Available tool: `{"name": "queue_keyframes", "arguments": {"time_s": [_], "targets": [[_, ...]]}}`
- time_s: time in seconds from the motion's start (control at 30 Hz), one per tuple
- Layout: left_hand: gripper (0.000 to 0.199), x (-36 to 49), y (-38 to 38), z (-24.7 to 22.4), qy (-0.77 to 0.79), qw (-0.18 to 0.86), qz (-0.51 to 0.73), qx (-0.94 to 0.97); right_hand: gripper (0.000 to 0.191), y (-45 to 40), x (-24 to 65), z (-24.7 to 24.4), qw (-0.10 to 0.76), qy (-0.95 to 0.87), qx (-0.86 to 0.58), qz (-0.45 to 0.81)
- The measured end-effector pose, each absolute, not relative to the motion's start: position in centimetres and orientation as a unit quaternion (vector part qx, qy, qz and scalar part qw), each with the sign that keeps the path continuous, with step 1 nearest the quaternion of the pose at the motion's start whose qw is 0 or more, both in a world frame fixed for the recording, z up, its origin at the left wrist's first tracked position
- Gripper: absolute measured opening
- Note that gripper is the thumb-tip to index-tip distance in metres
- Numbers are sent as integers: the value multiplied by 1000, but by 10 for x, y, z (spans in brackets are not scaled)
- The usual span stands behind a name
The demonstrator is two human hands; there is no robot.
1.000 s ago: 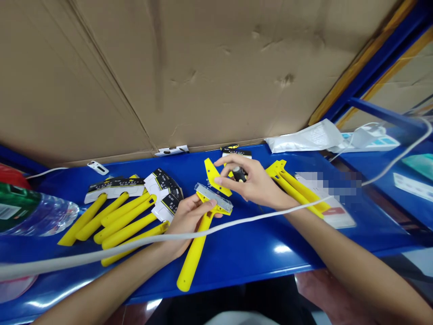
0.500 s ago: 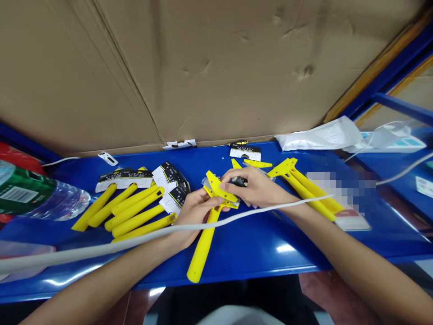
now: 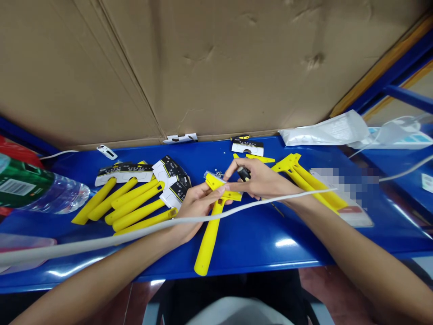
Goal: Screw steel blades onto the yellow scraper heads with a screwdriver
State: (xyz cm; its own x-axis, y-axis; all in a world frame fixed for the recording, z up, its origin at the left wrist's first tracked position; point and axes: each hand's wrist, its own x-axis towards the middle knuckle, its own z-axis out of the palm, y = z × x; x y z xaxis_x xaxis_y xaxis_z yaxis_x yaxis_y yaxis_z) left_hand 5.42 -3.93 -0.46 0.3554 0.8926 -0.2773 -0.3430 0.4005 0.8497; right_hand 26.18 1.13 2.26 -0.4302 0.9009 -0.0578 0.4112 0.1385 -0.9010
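Observation:
My left hand (image 3: 196,207) is closed around the head of a yellow scraper (image 3: 208,243), whose handle points down toward the bench's front edge. A yellow cover plate (image 3: 215,182) lies along that head under my left thumb, with a clear plastic edge at its far end. My right hand (image 3: 260,178) keeps a screwdriver (image 3: 243,173) with a black handle tucked in its palm; its thin shaft shows beneath the wrist. The right index finger and thumb reach beside the scraper head, close to several tiny screws (image 3: 219,173) on the blue bench.
Yellow scrapers with black-and-white cards (image 3: 135,198) lie at left, beside a green-labelled bottle (image 3: 40,187). More yellow handles (image 3: 304,180) rest at right. Loose yellow plates (image 3: 260,158) and a card (image 3: 248,147) sit behind. A white cable (image 3: 135,230) crosses before my arms.
The yellow cover plate, angled up off the scraper head before, now lies along it. My right fingers have come off the plate and stretched toward the tiny screws.

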Motion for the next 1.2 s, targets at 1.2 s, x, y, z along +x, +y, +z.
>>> {"name": "queue_keyframes", "arguments": {"time_s": [1.2], "targets": [[37, 52, -46, 5, 416, 680, 354, 489, 31, 5, 264, 37, 336, -663, -422, 520]]}}
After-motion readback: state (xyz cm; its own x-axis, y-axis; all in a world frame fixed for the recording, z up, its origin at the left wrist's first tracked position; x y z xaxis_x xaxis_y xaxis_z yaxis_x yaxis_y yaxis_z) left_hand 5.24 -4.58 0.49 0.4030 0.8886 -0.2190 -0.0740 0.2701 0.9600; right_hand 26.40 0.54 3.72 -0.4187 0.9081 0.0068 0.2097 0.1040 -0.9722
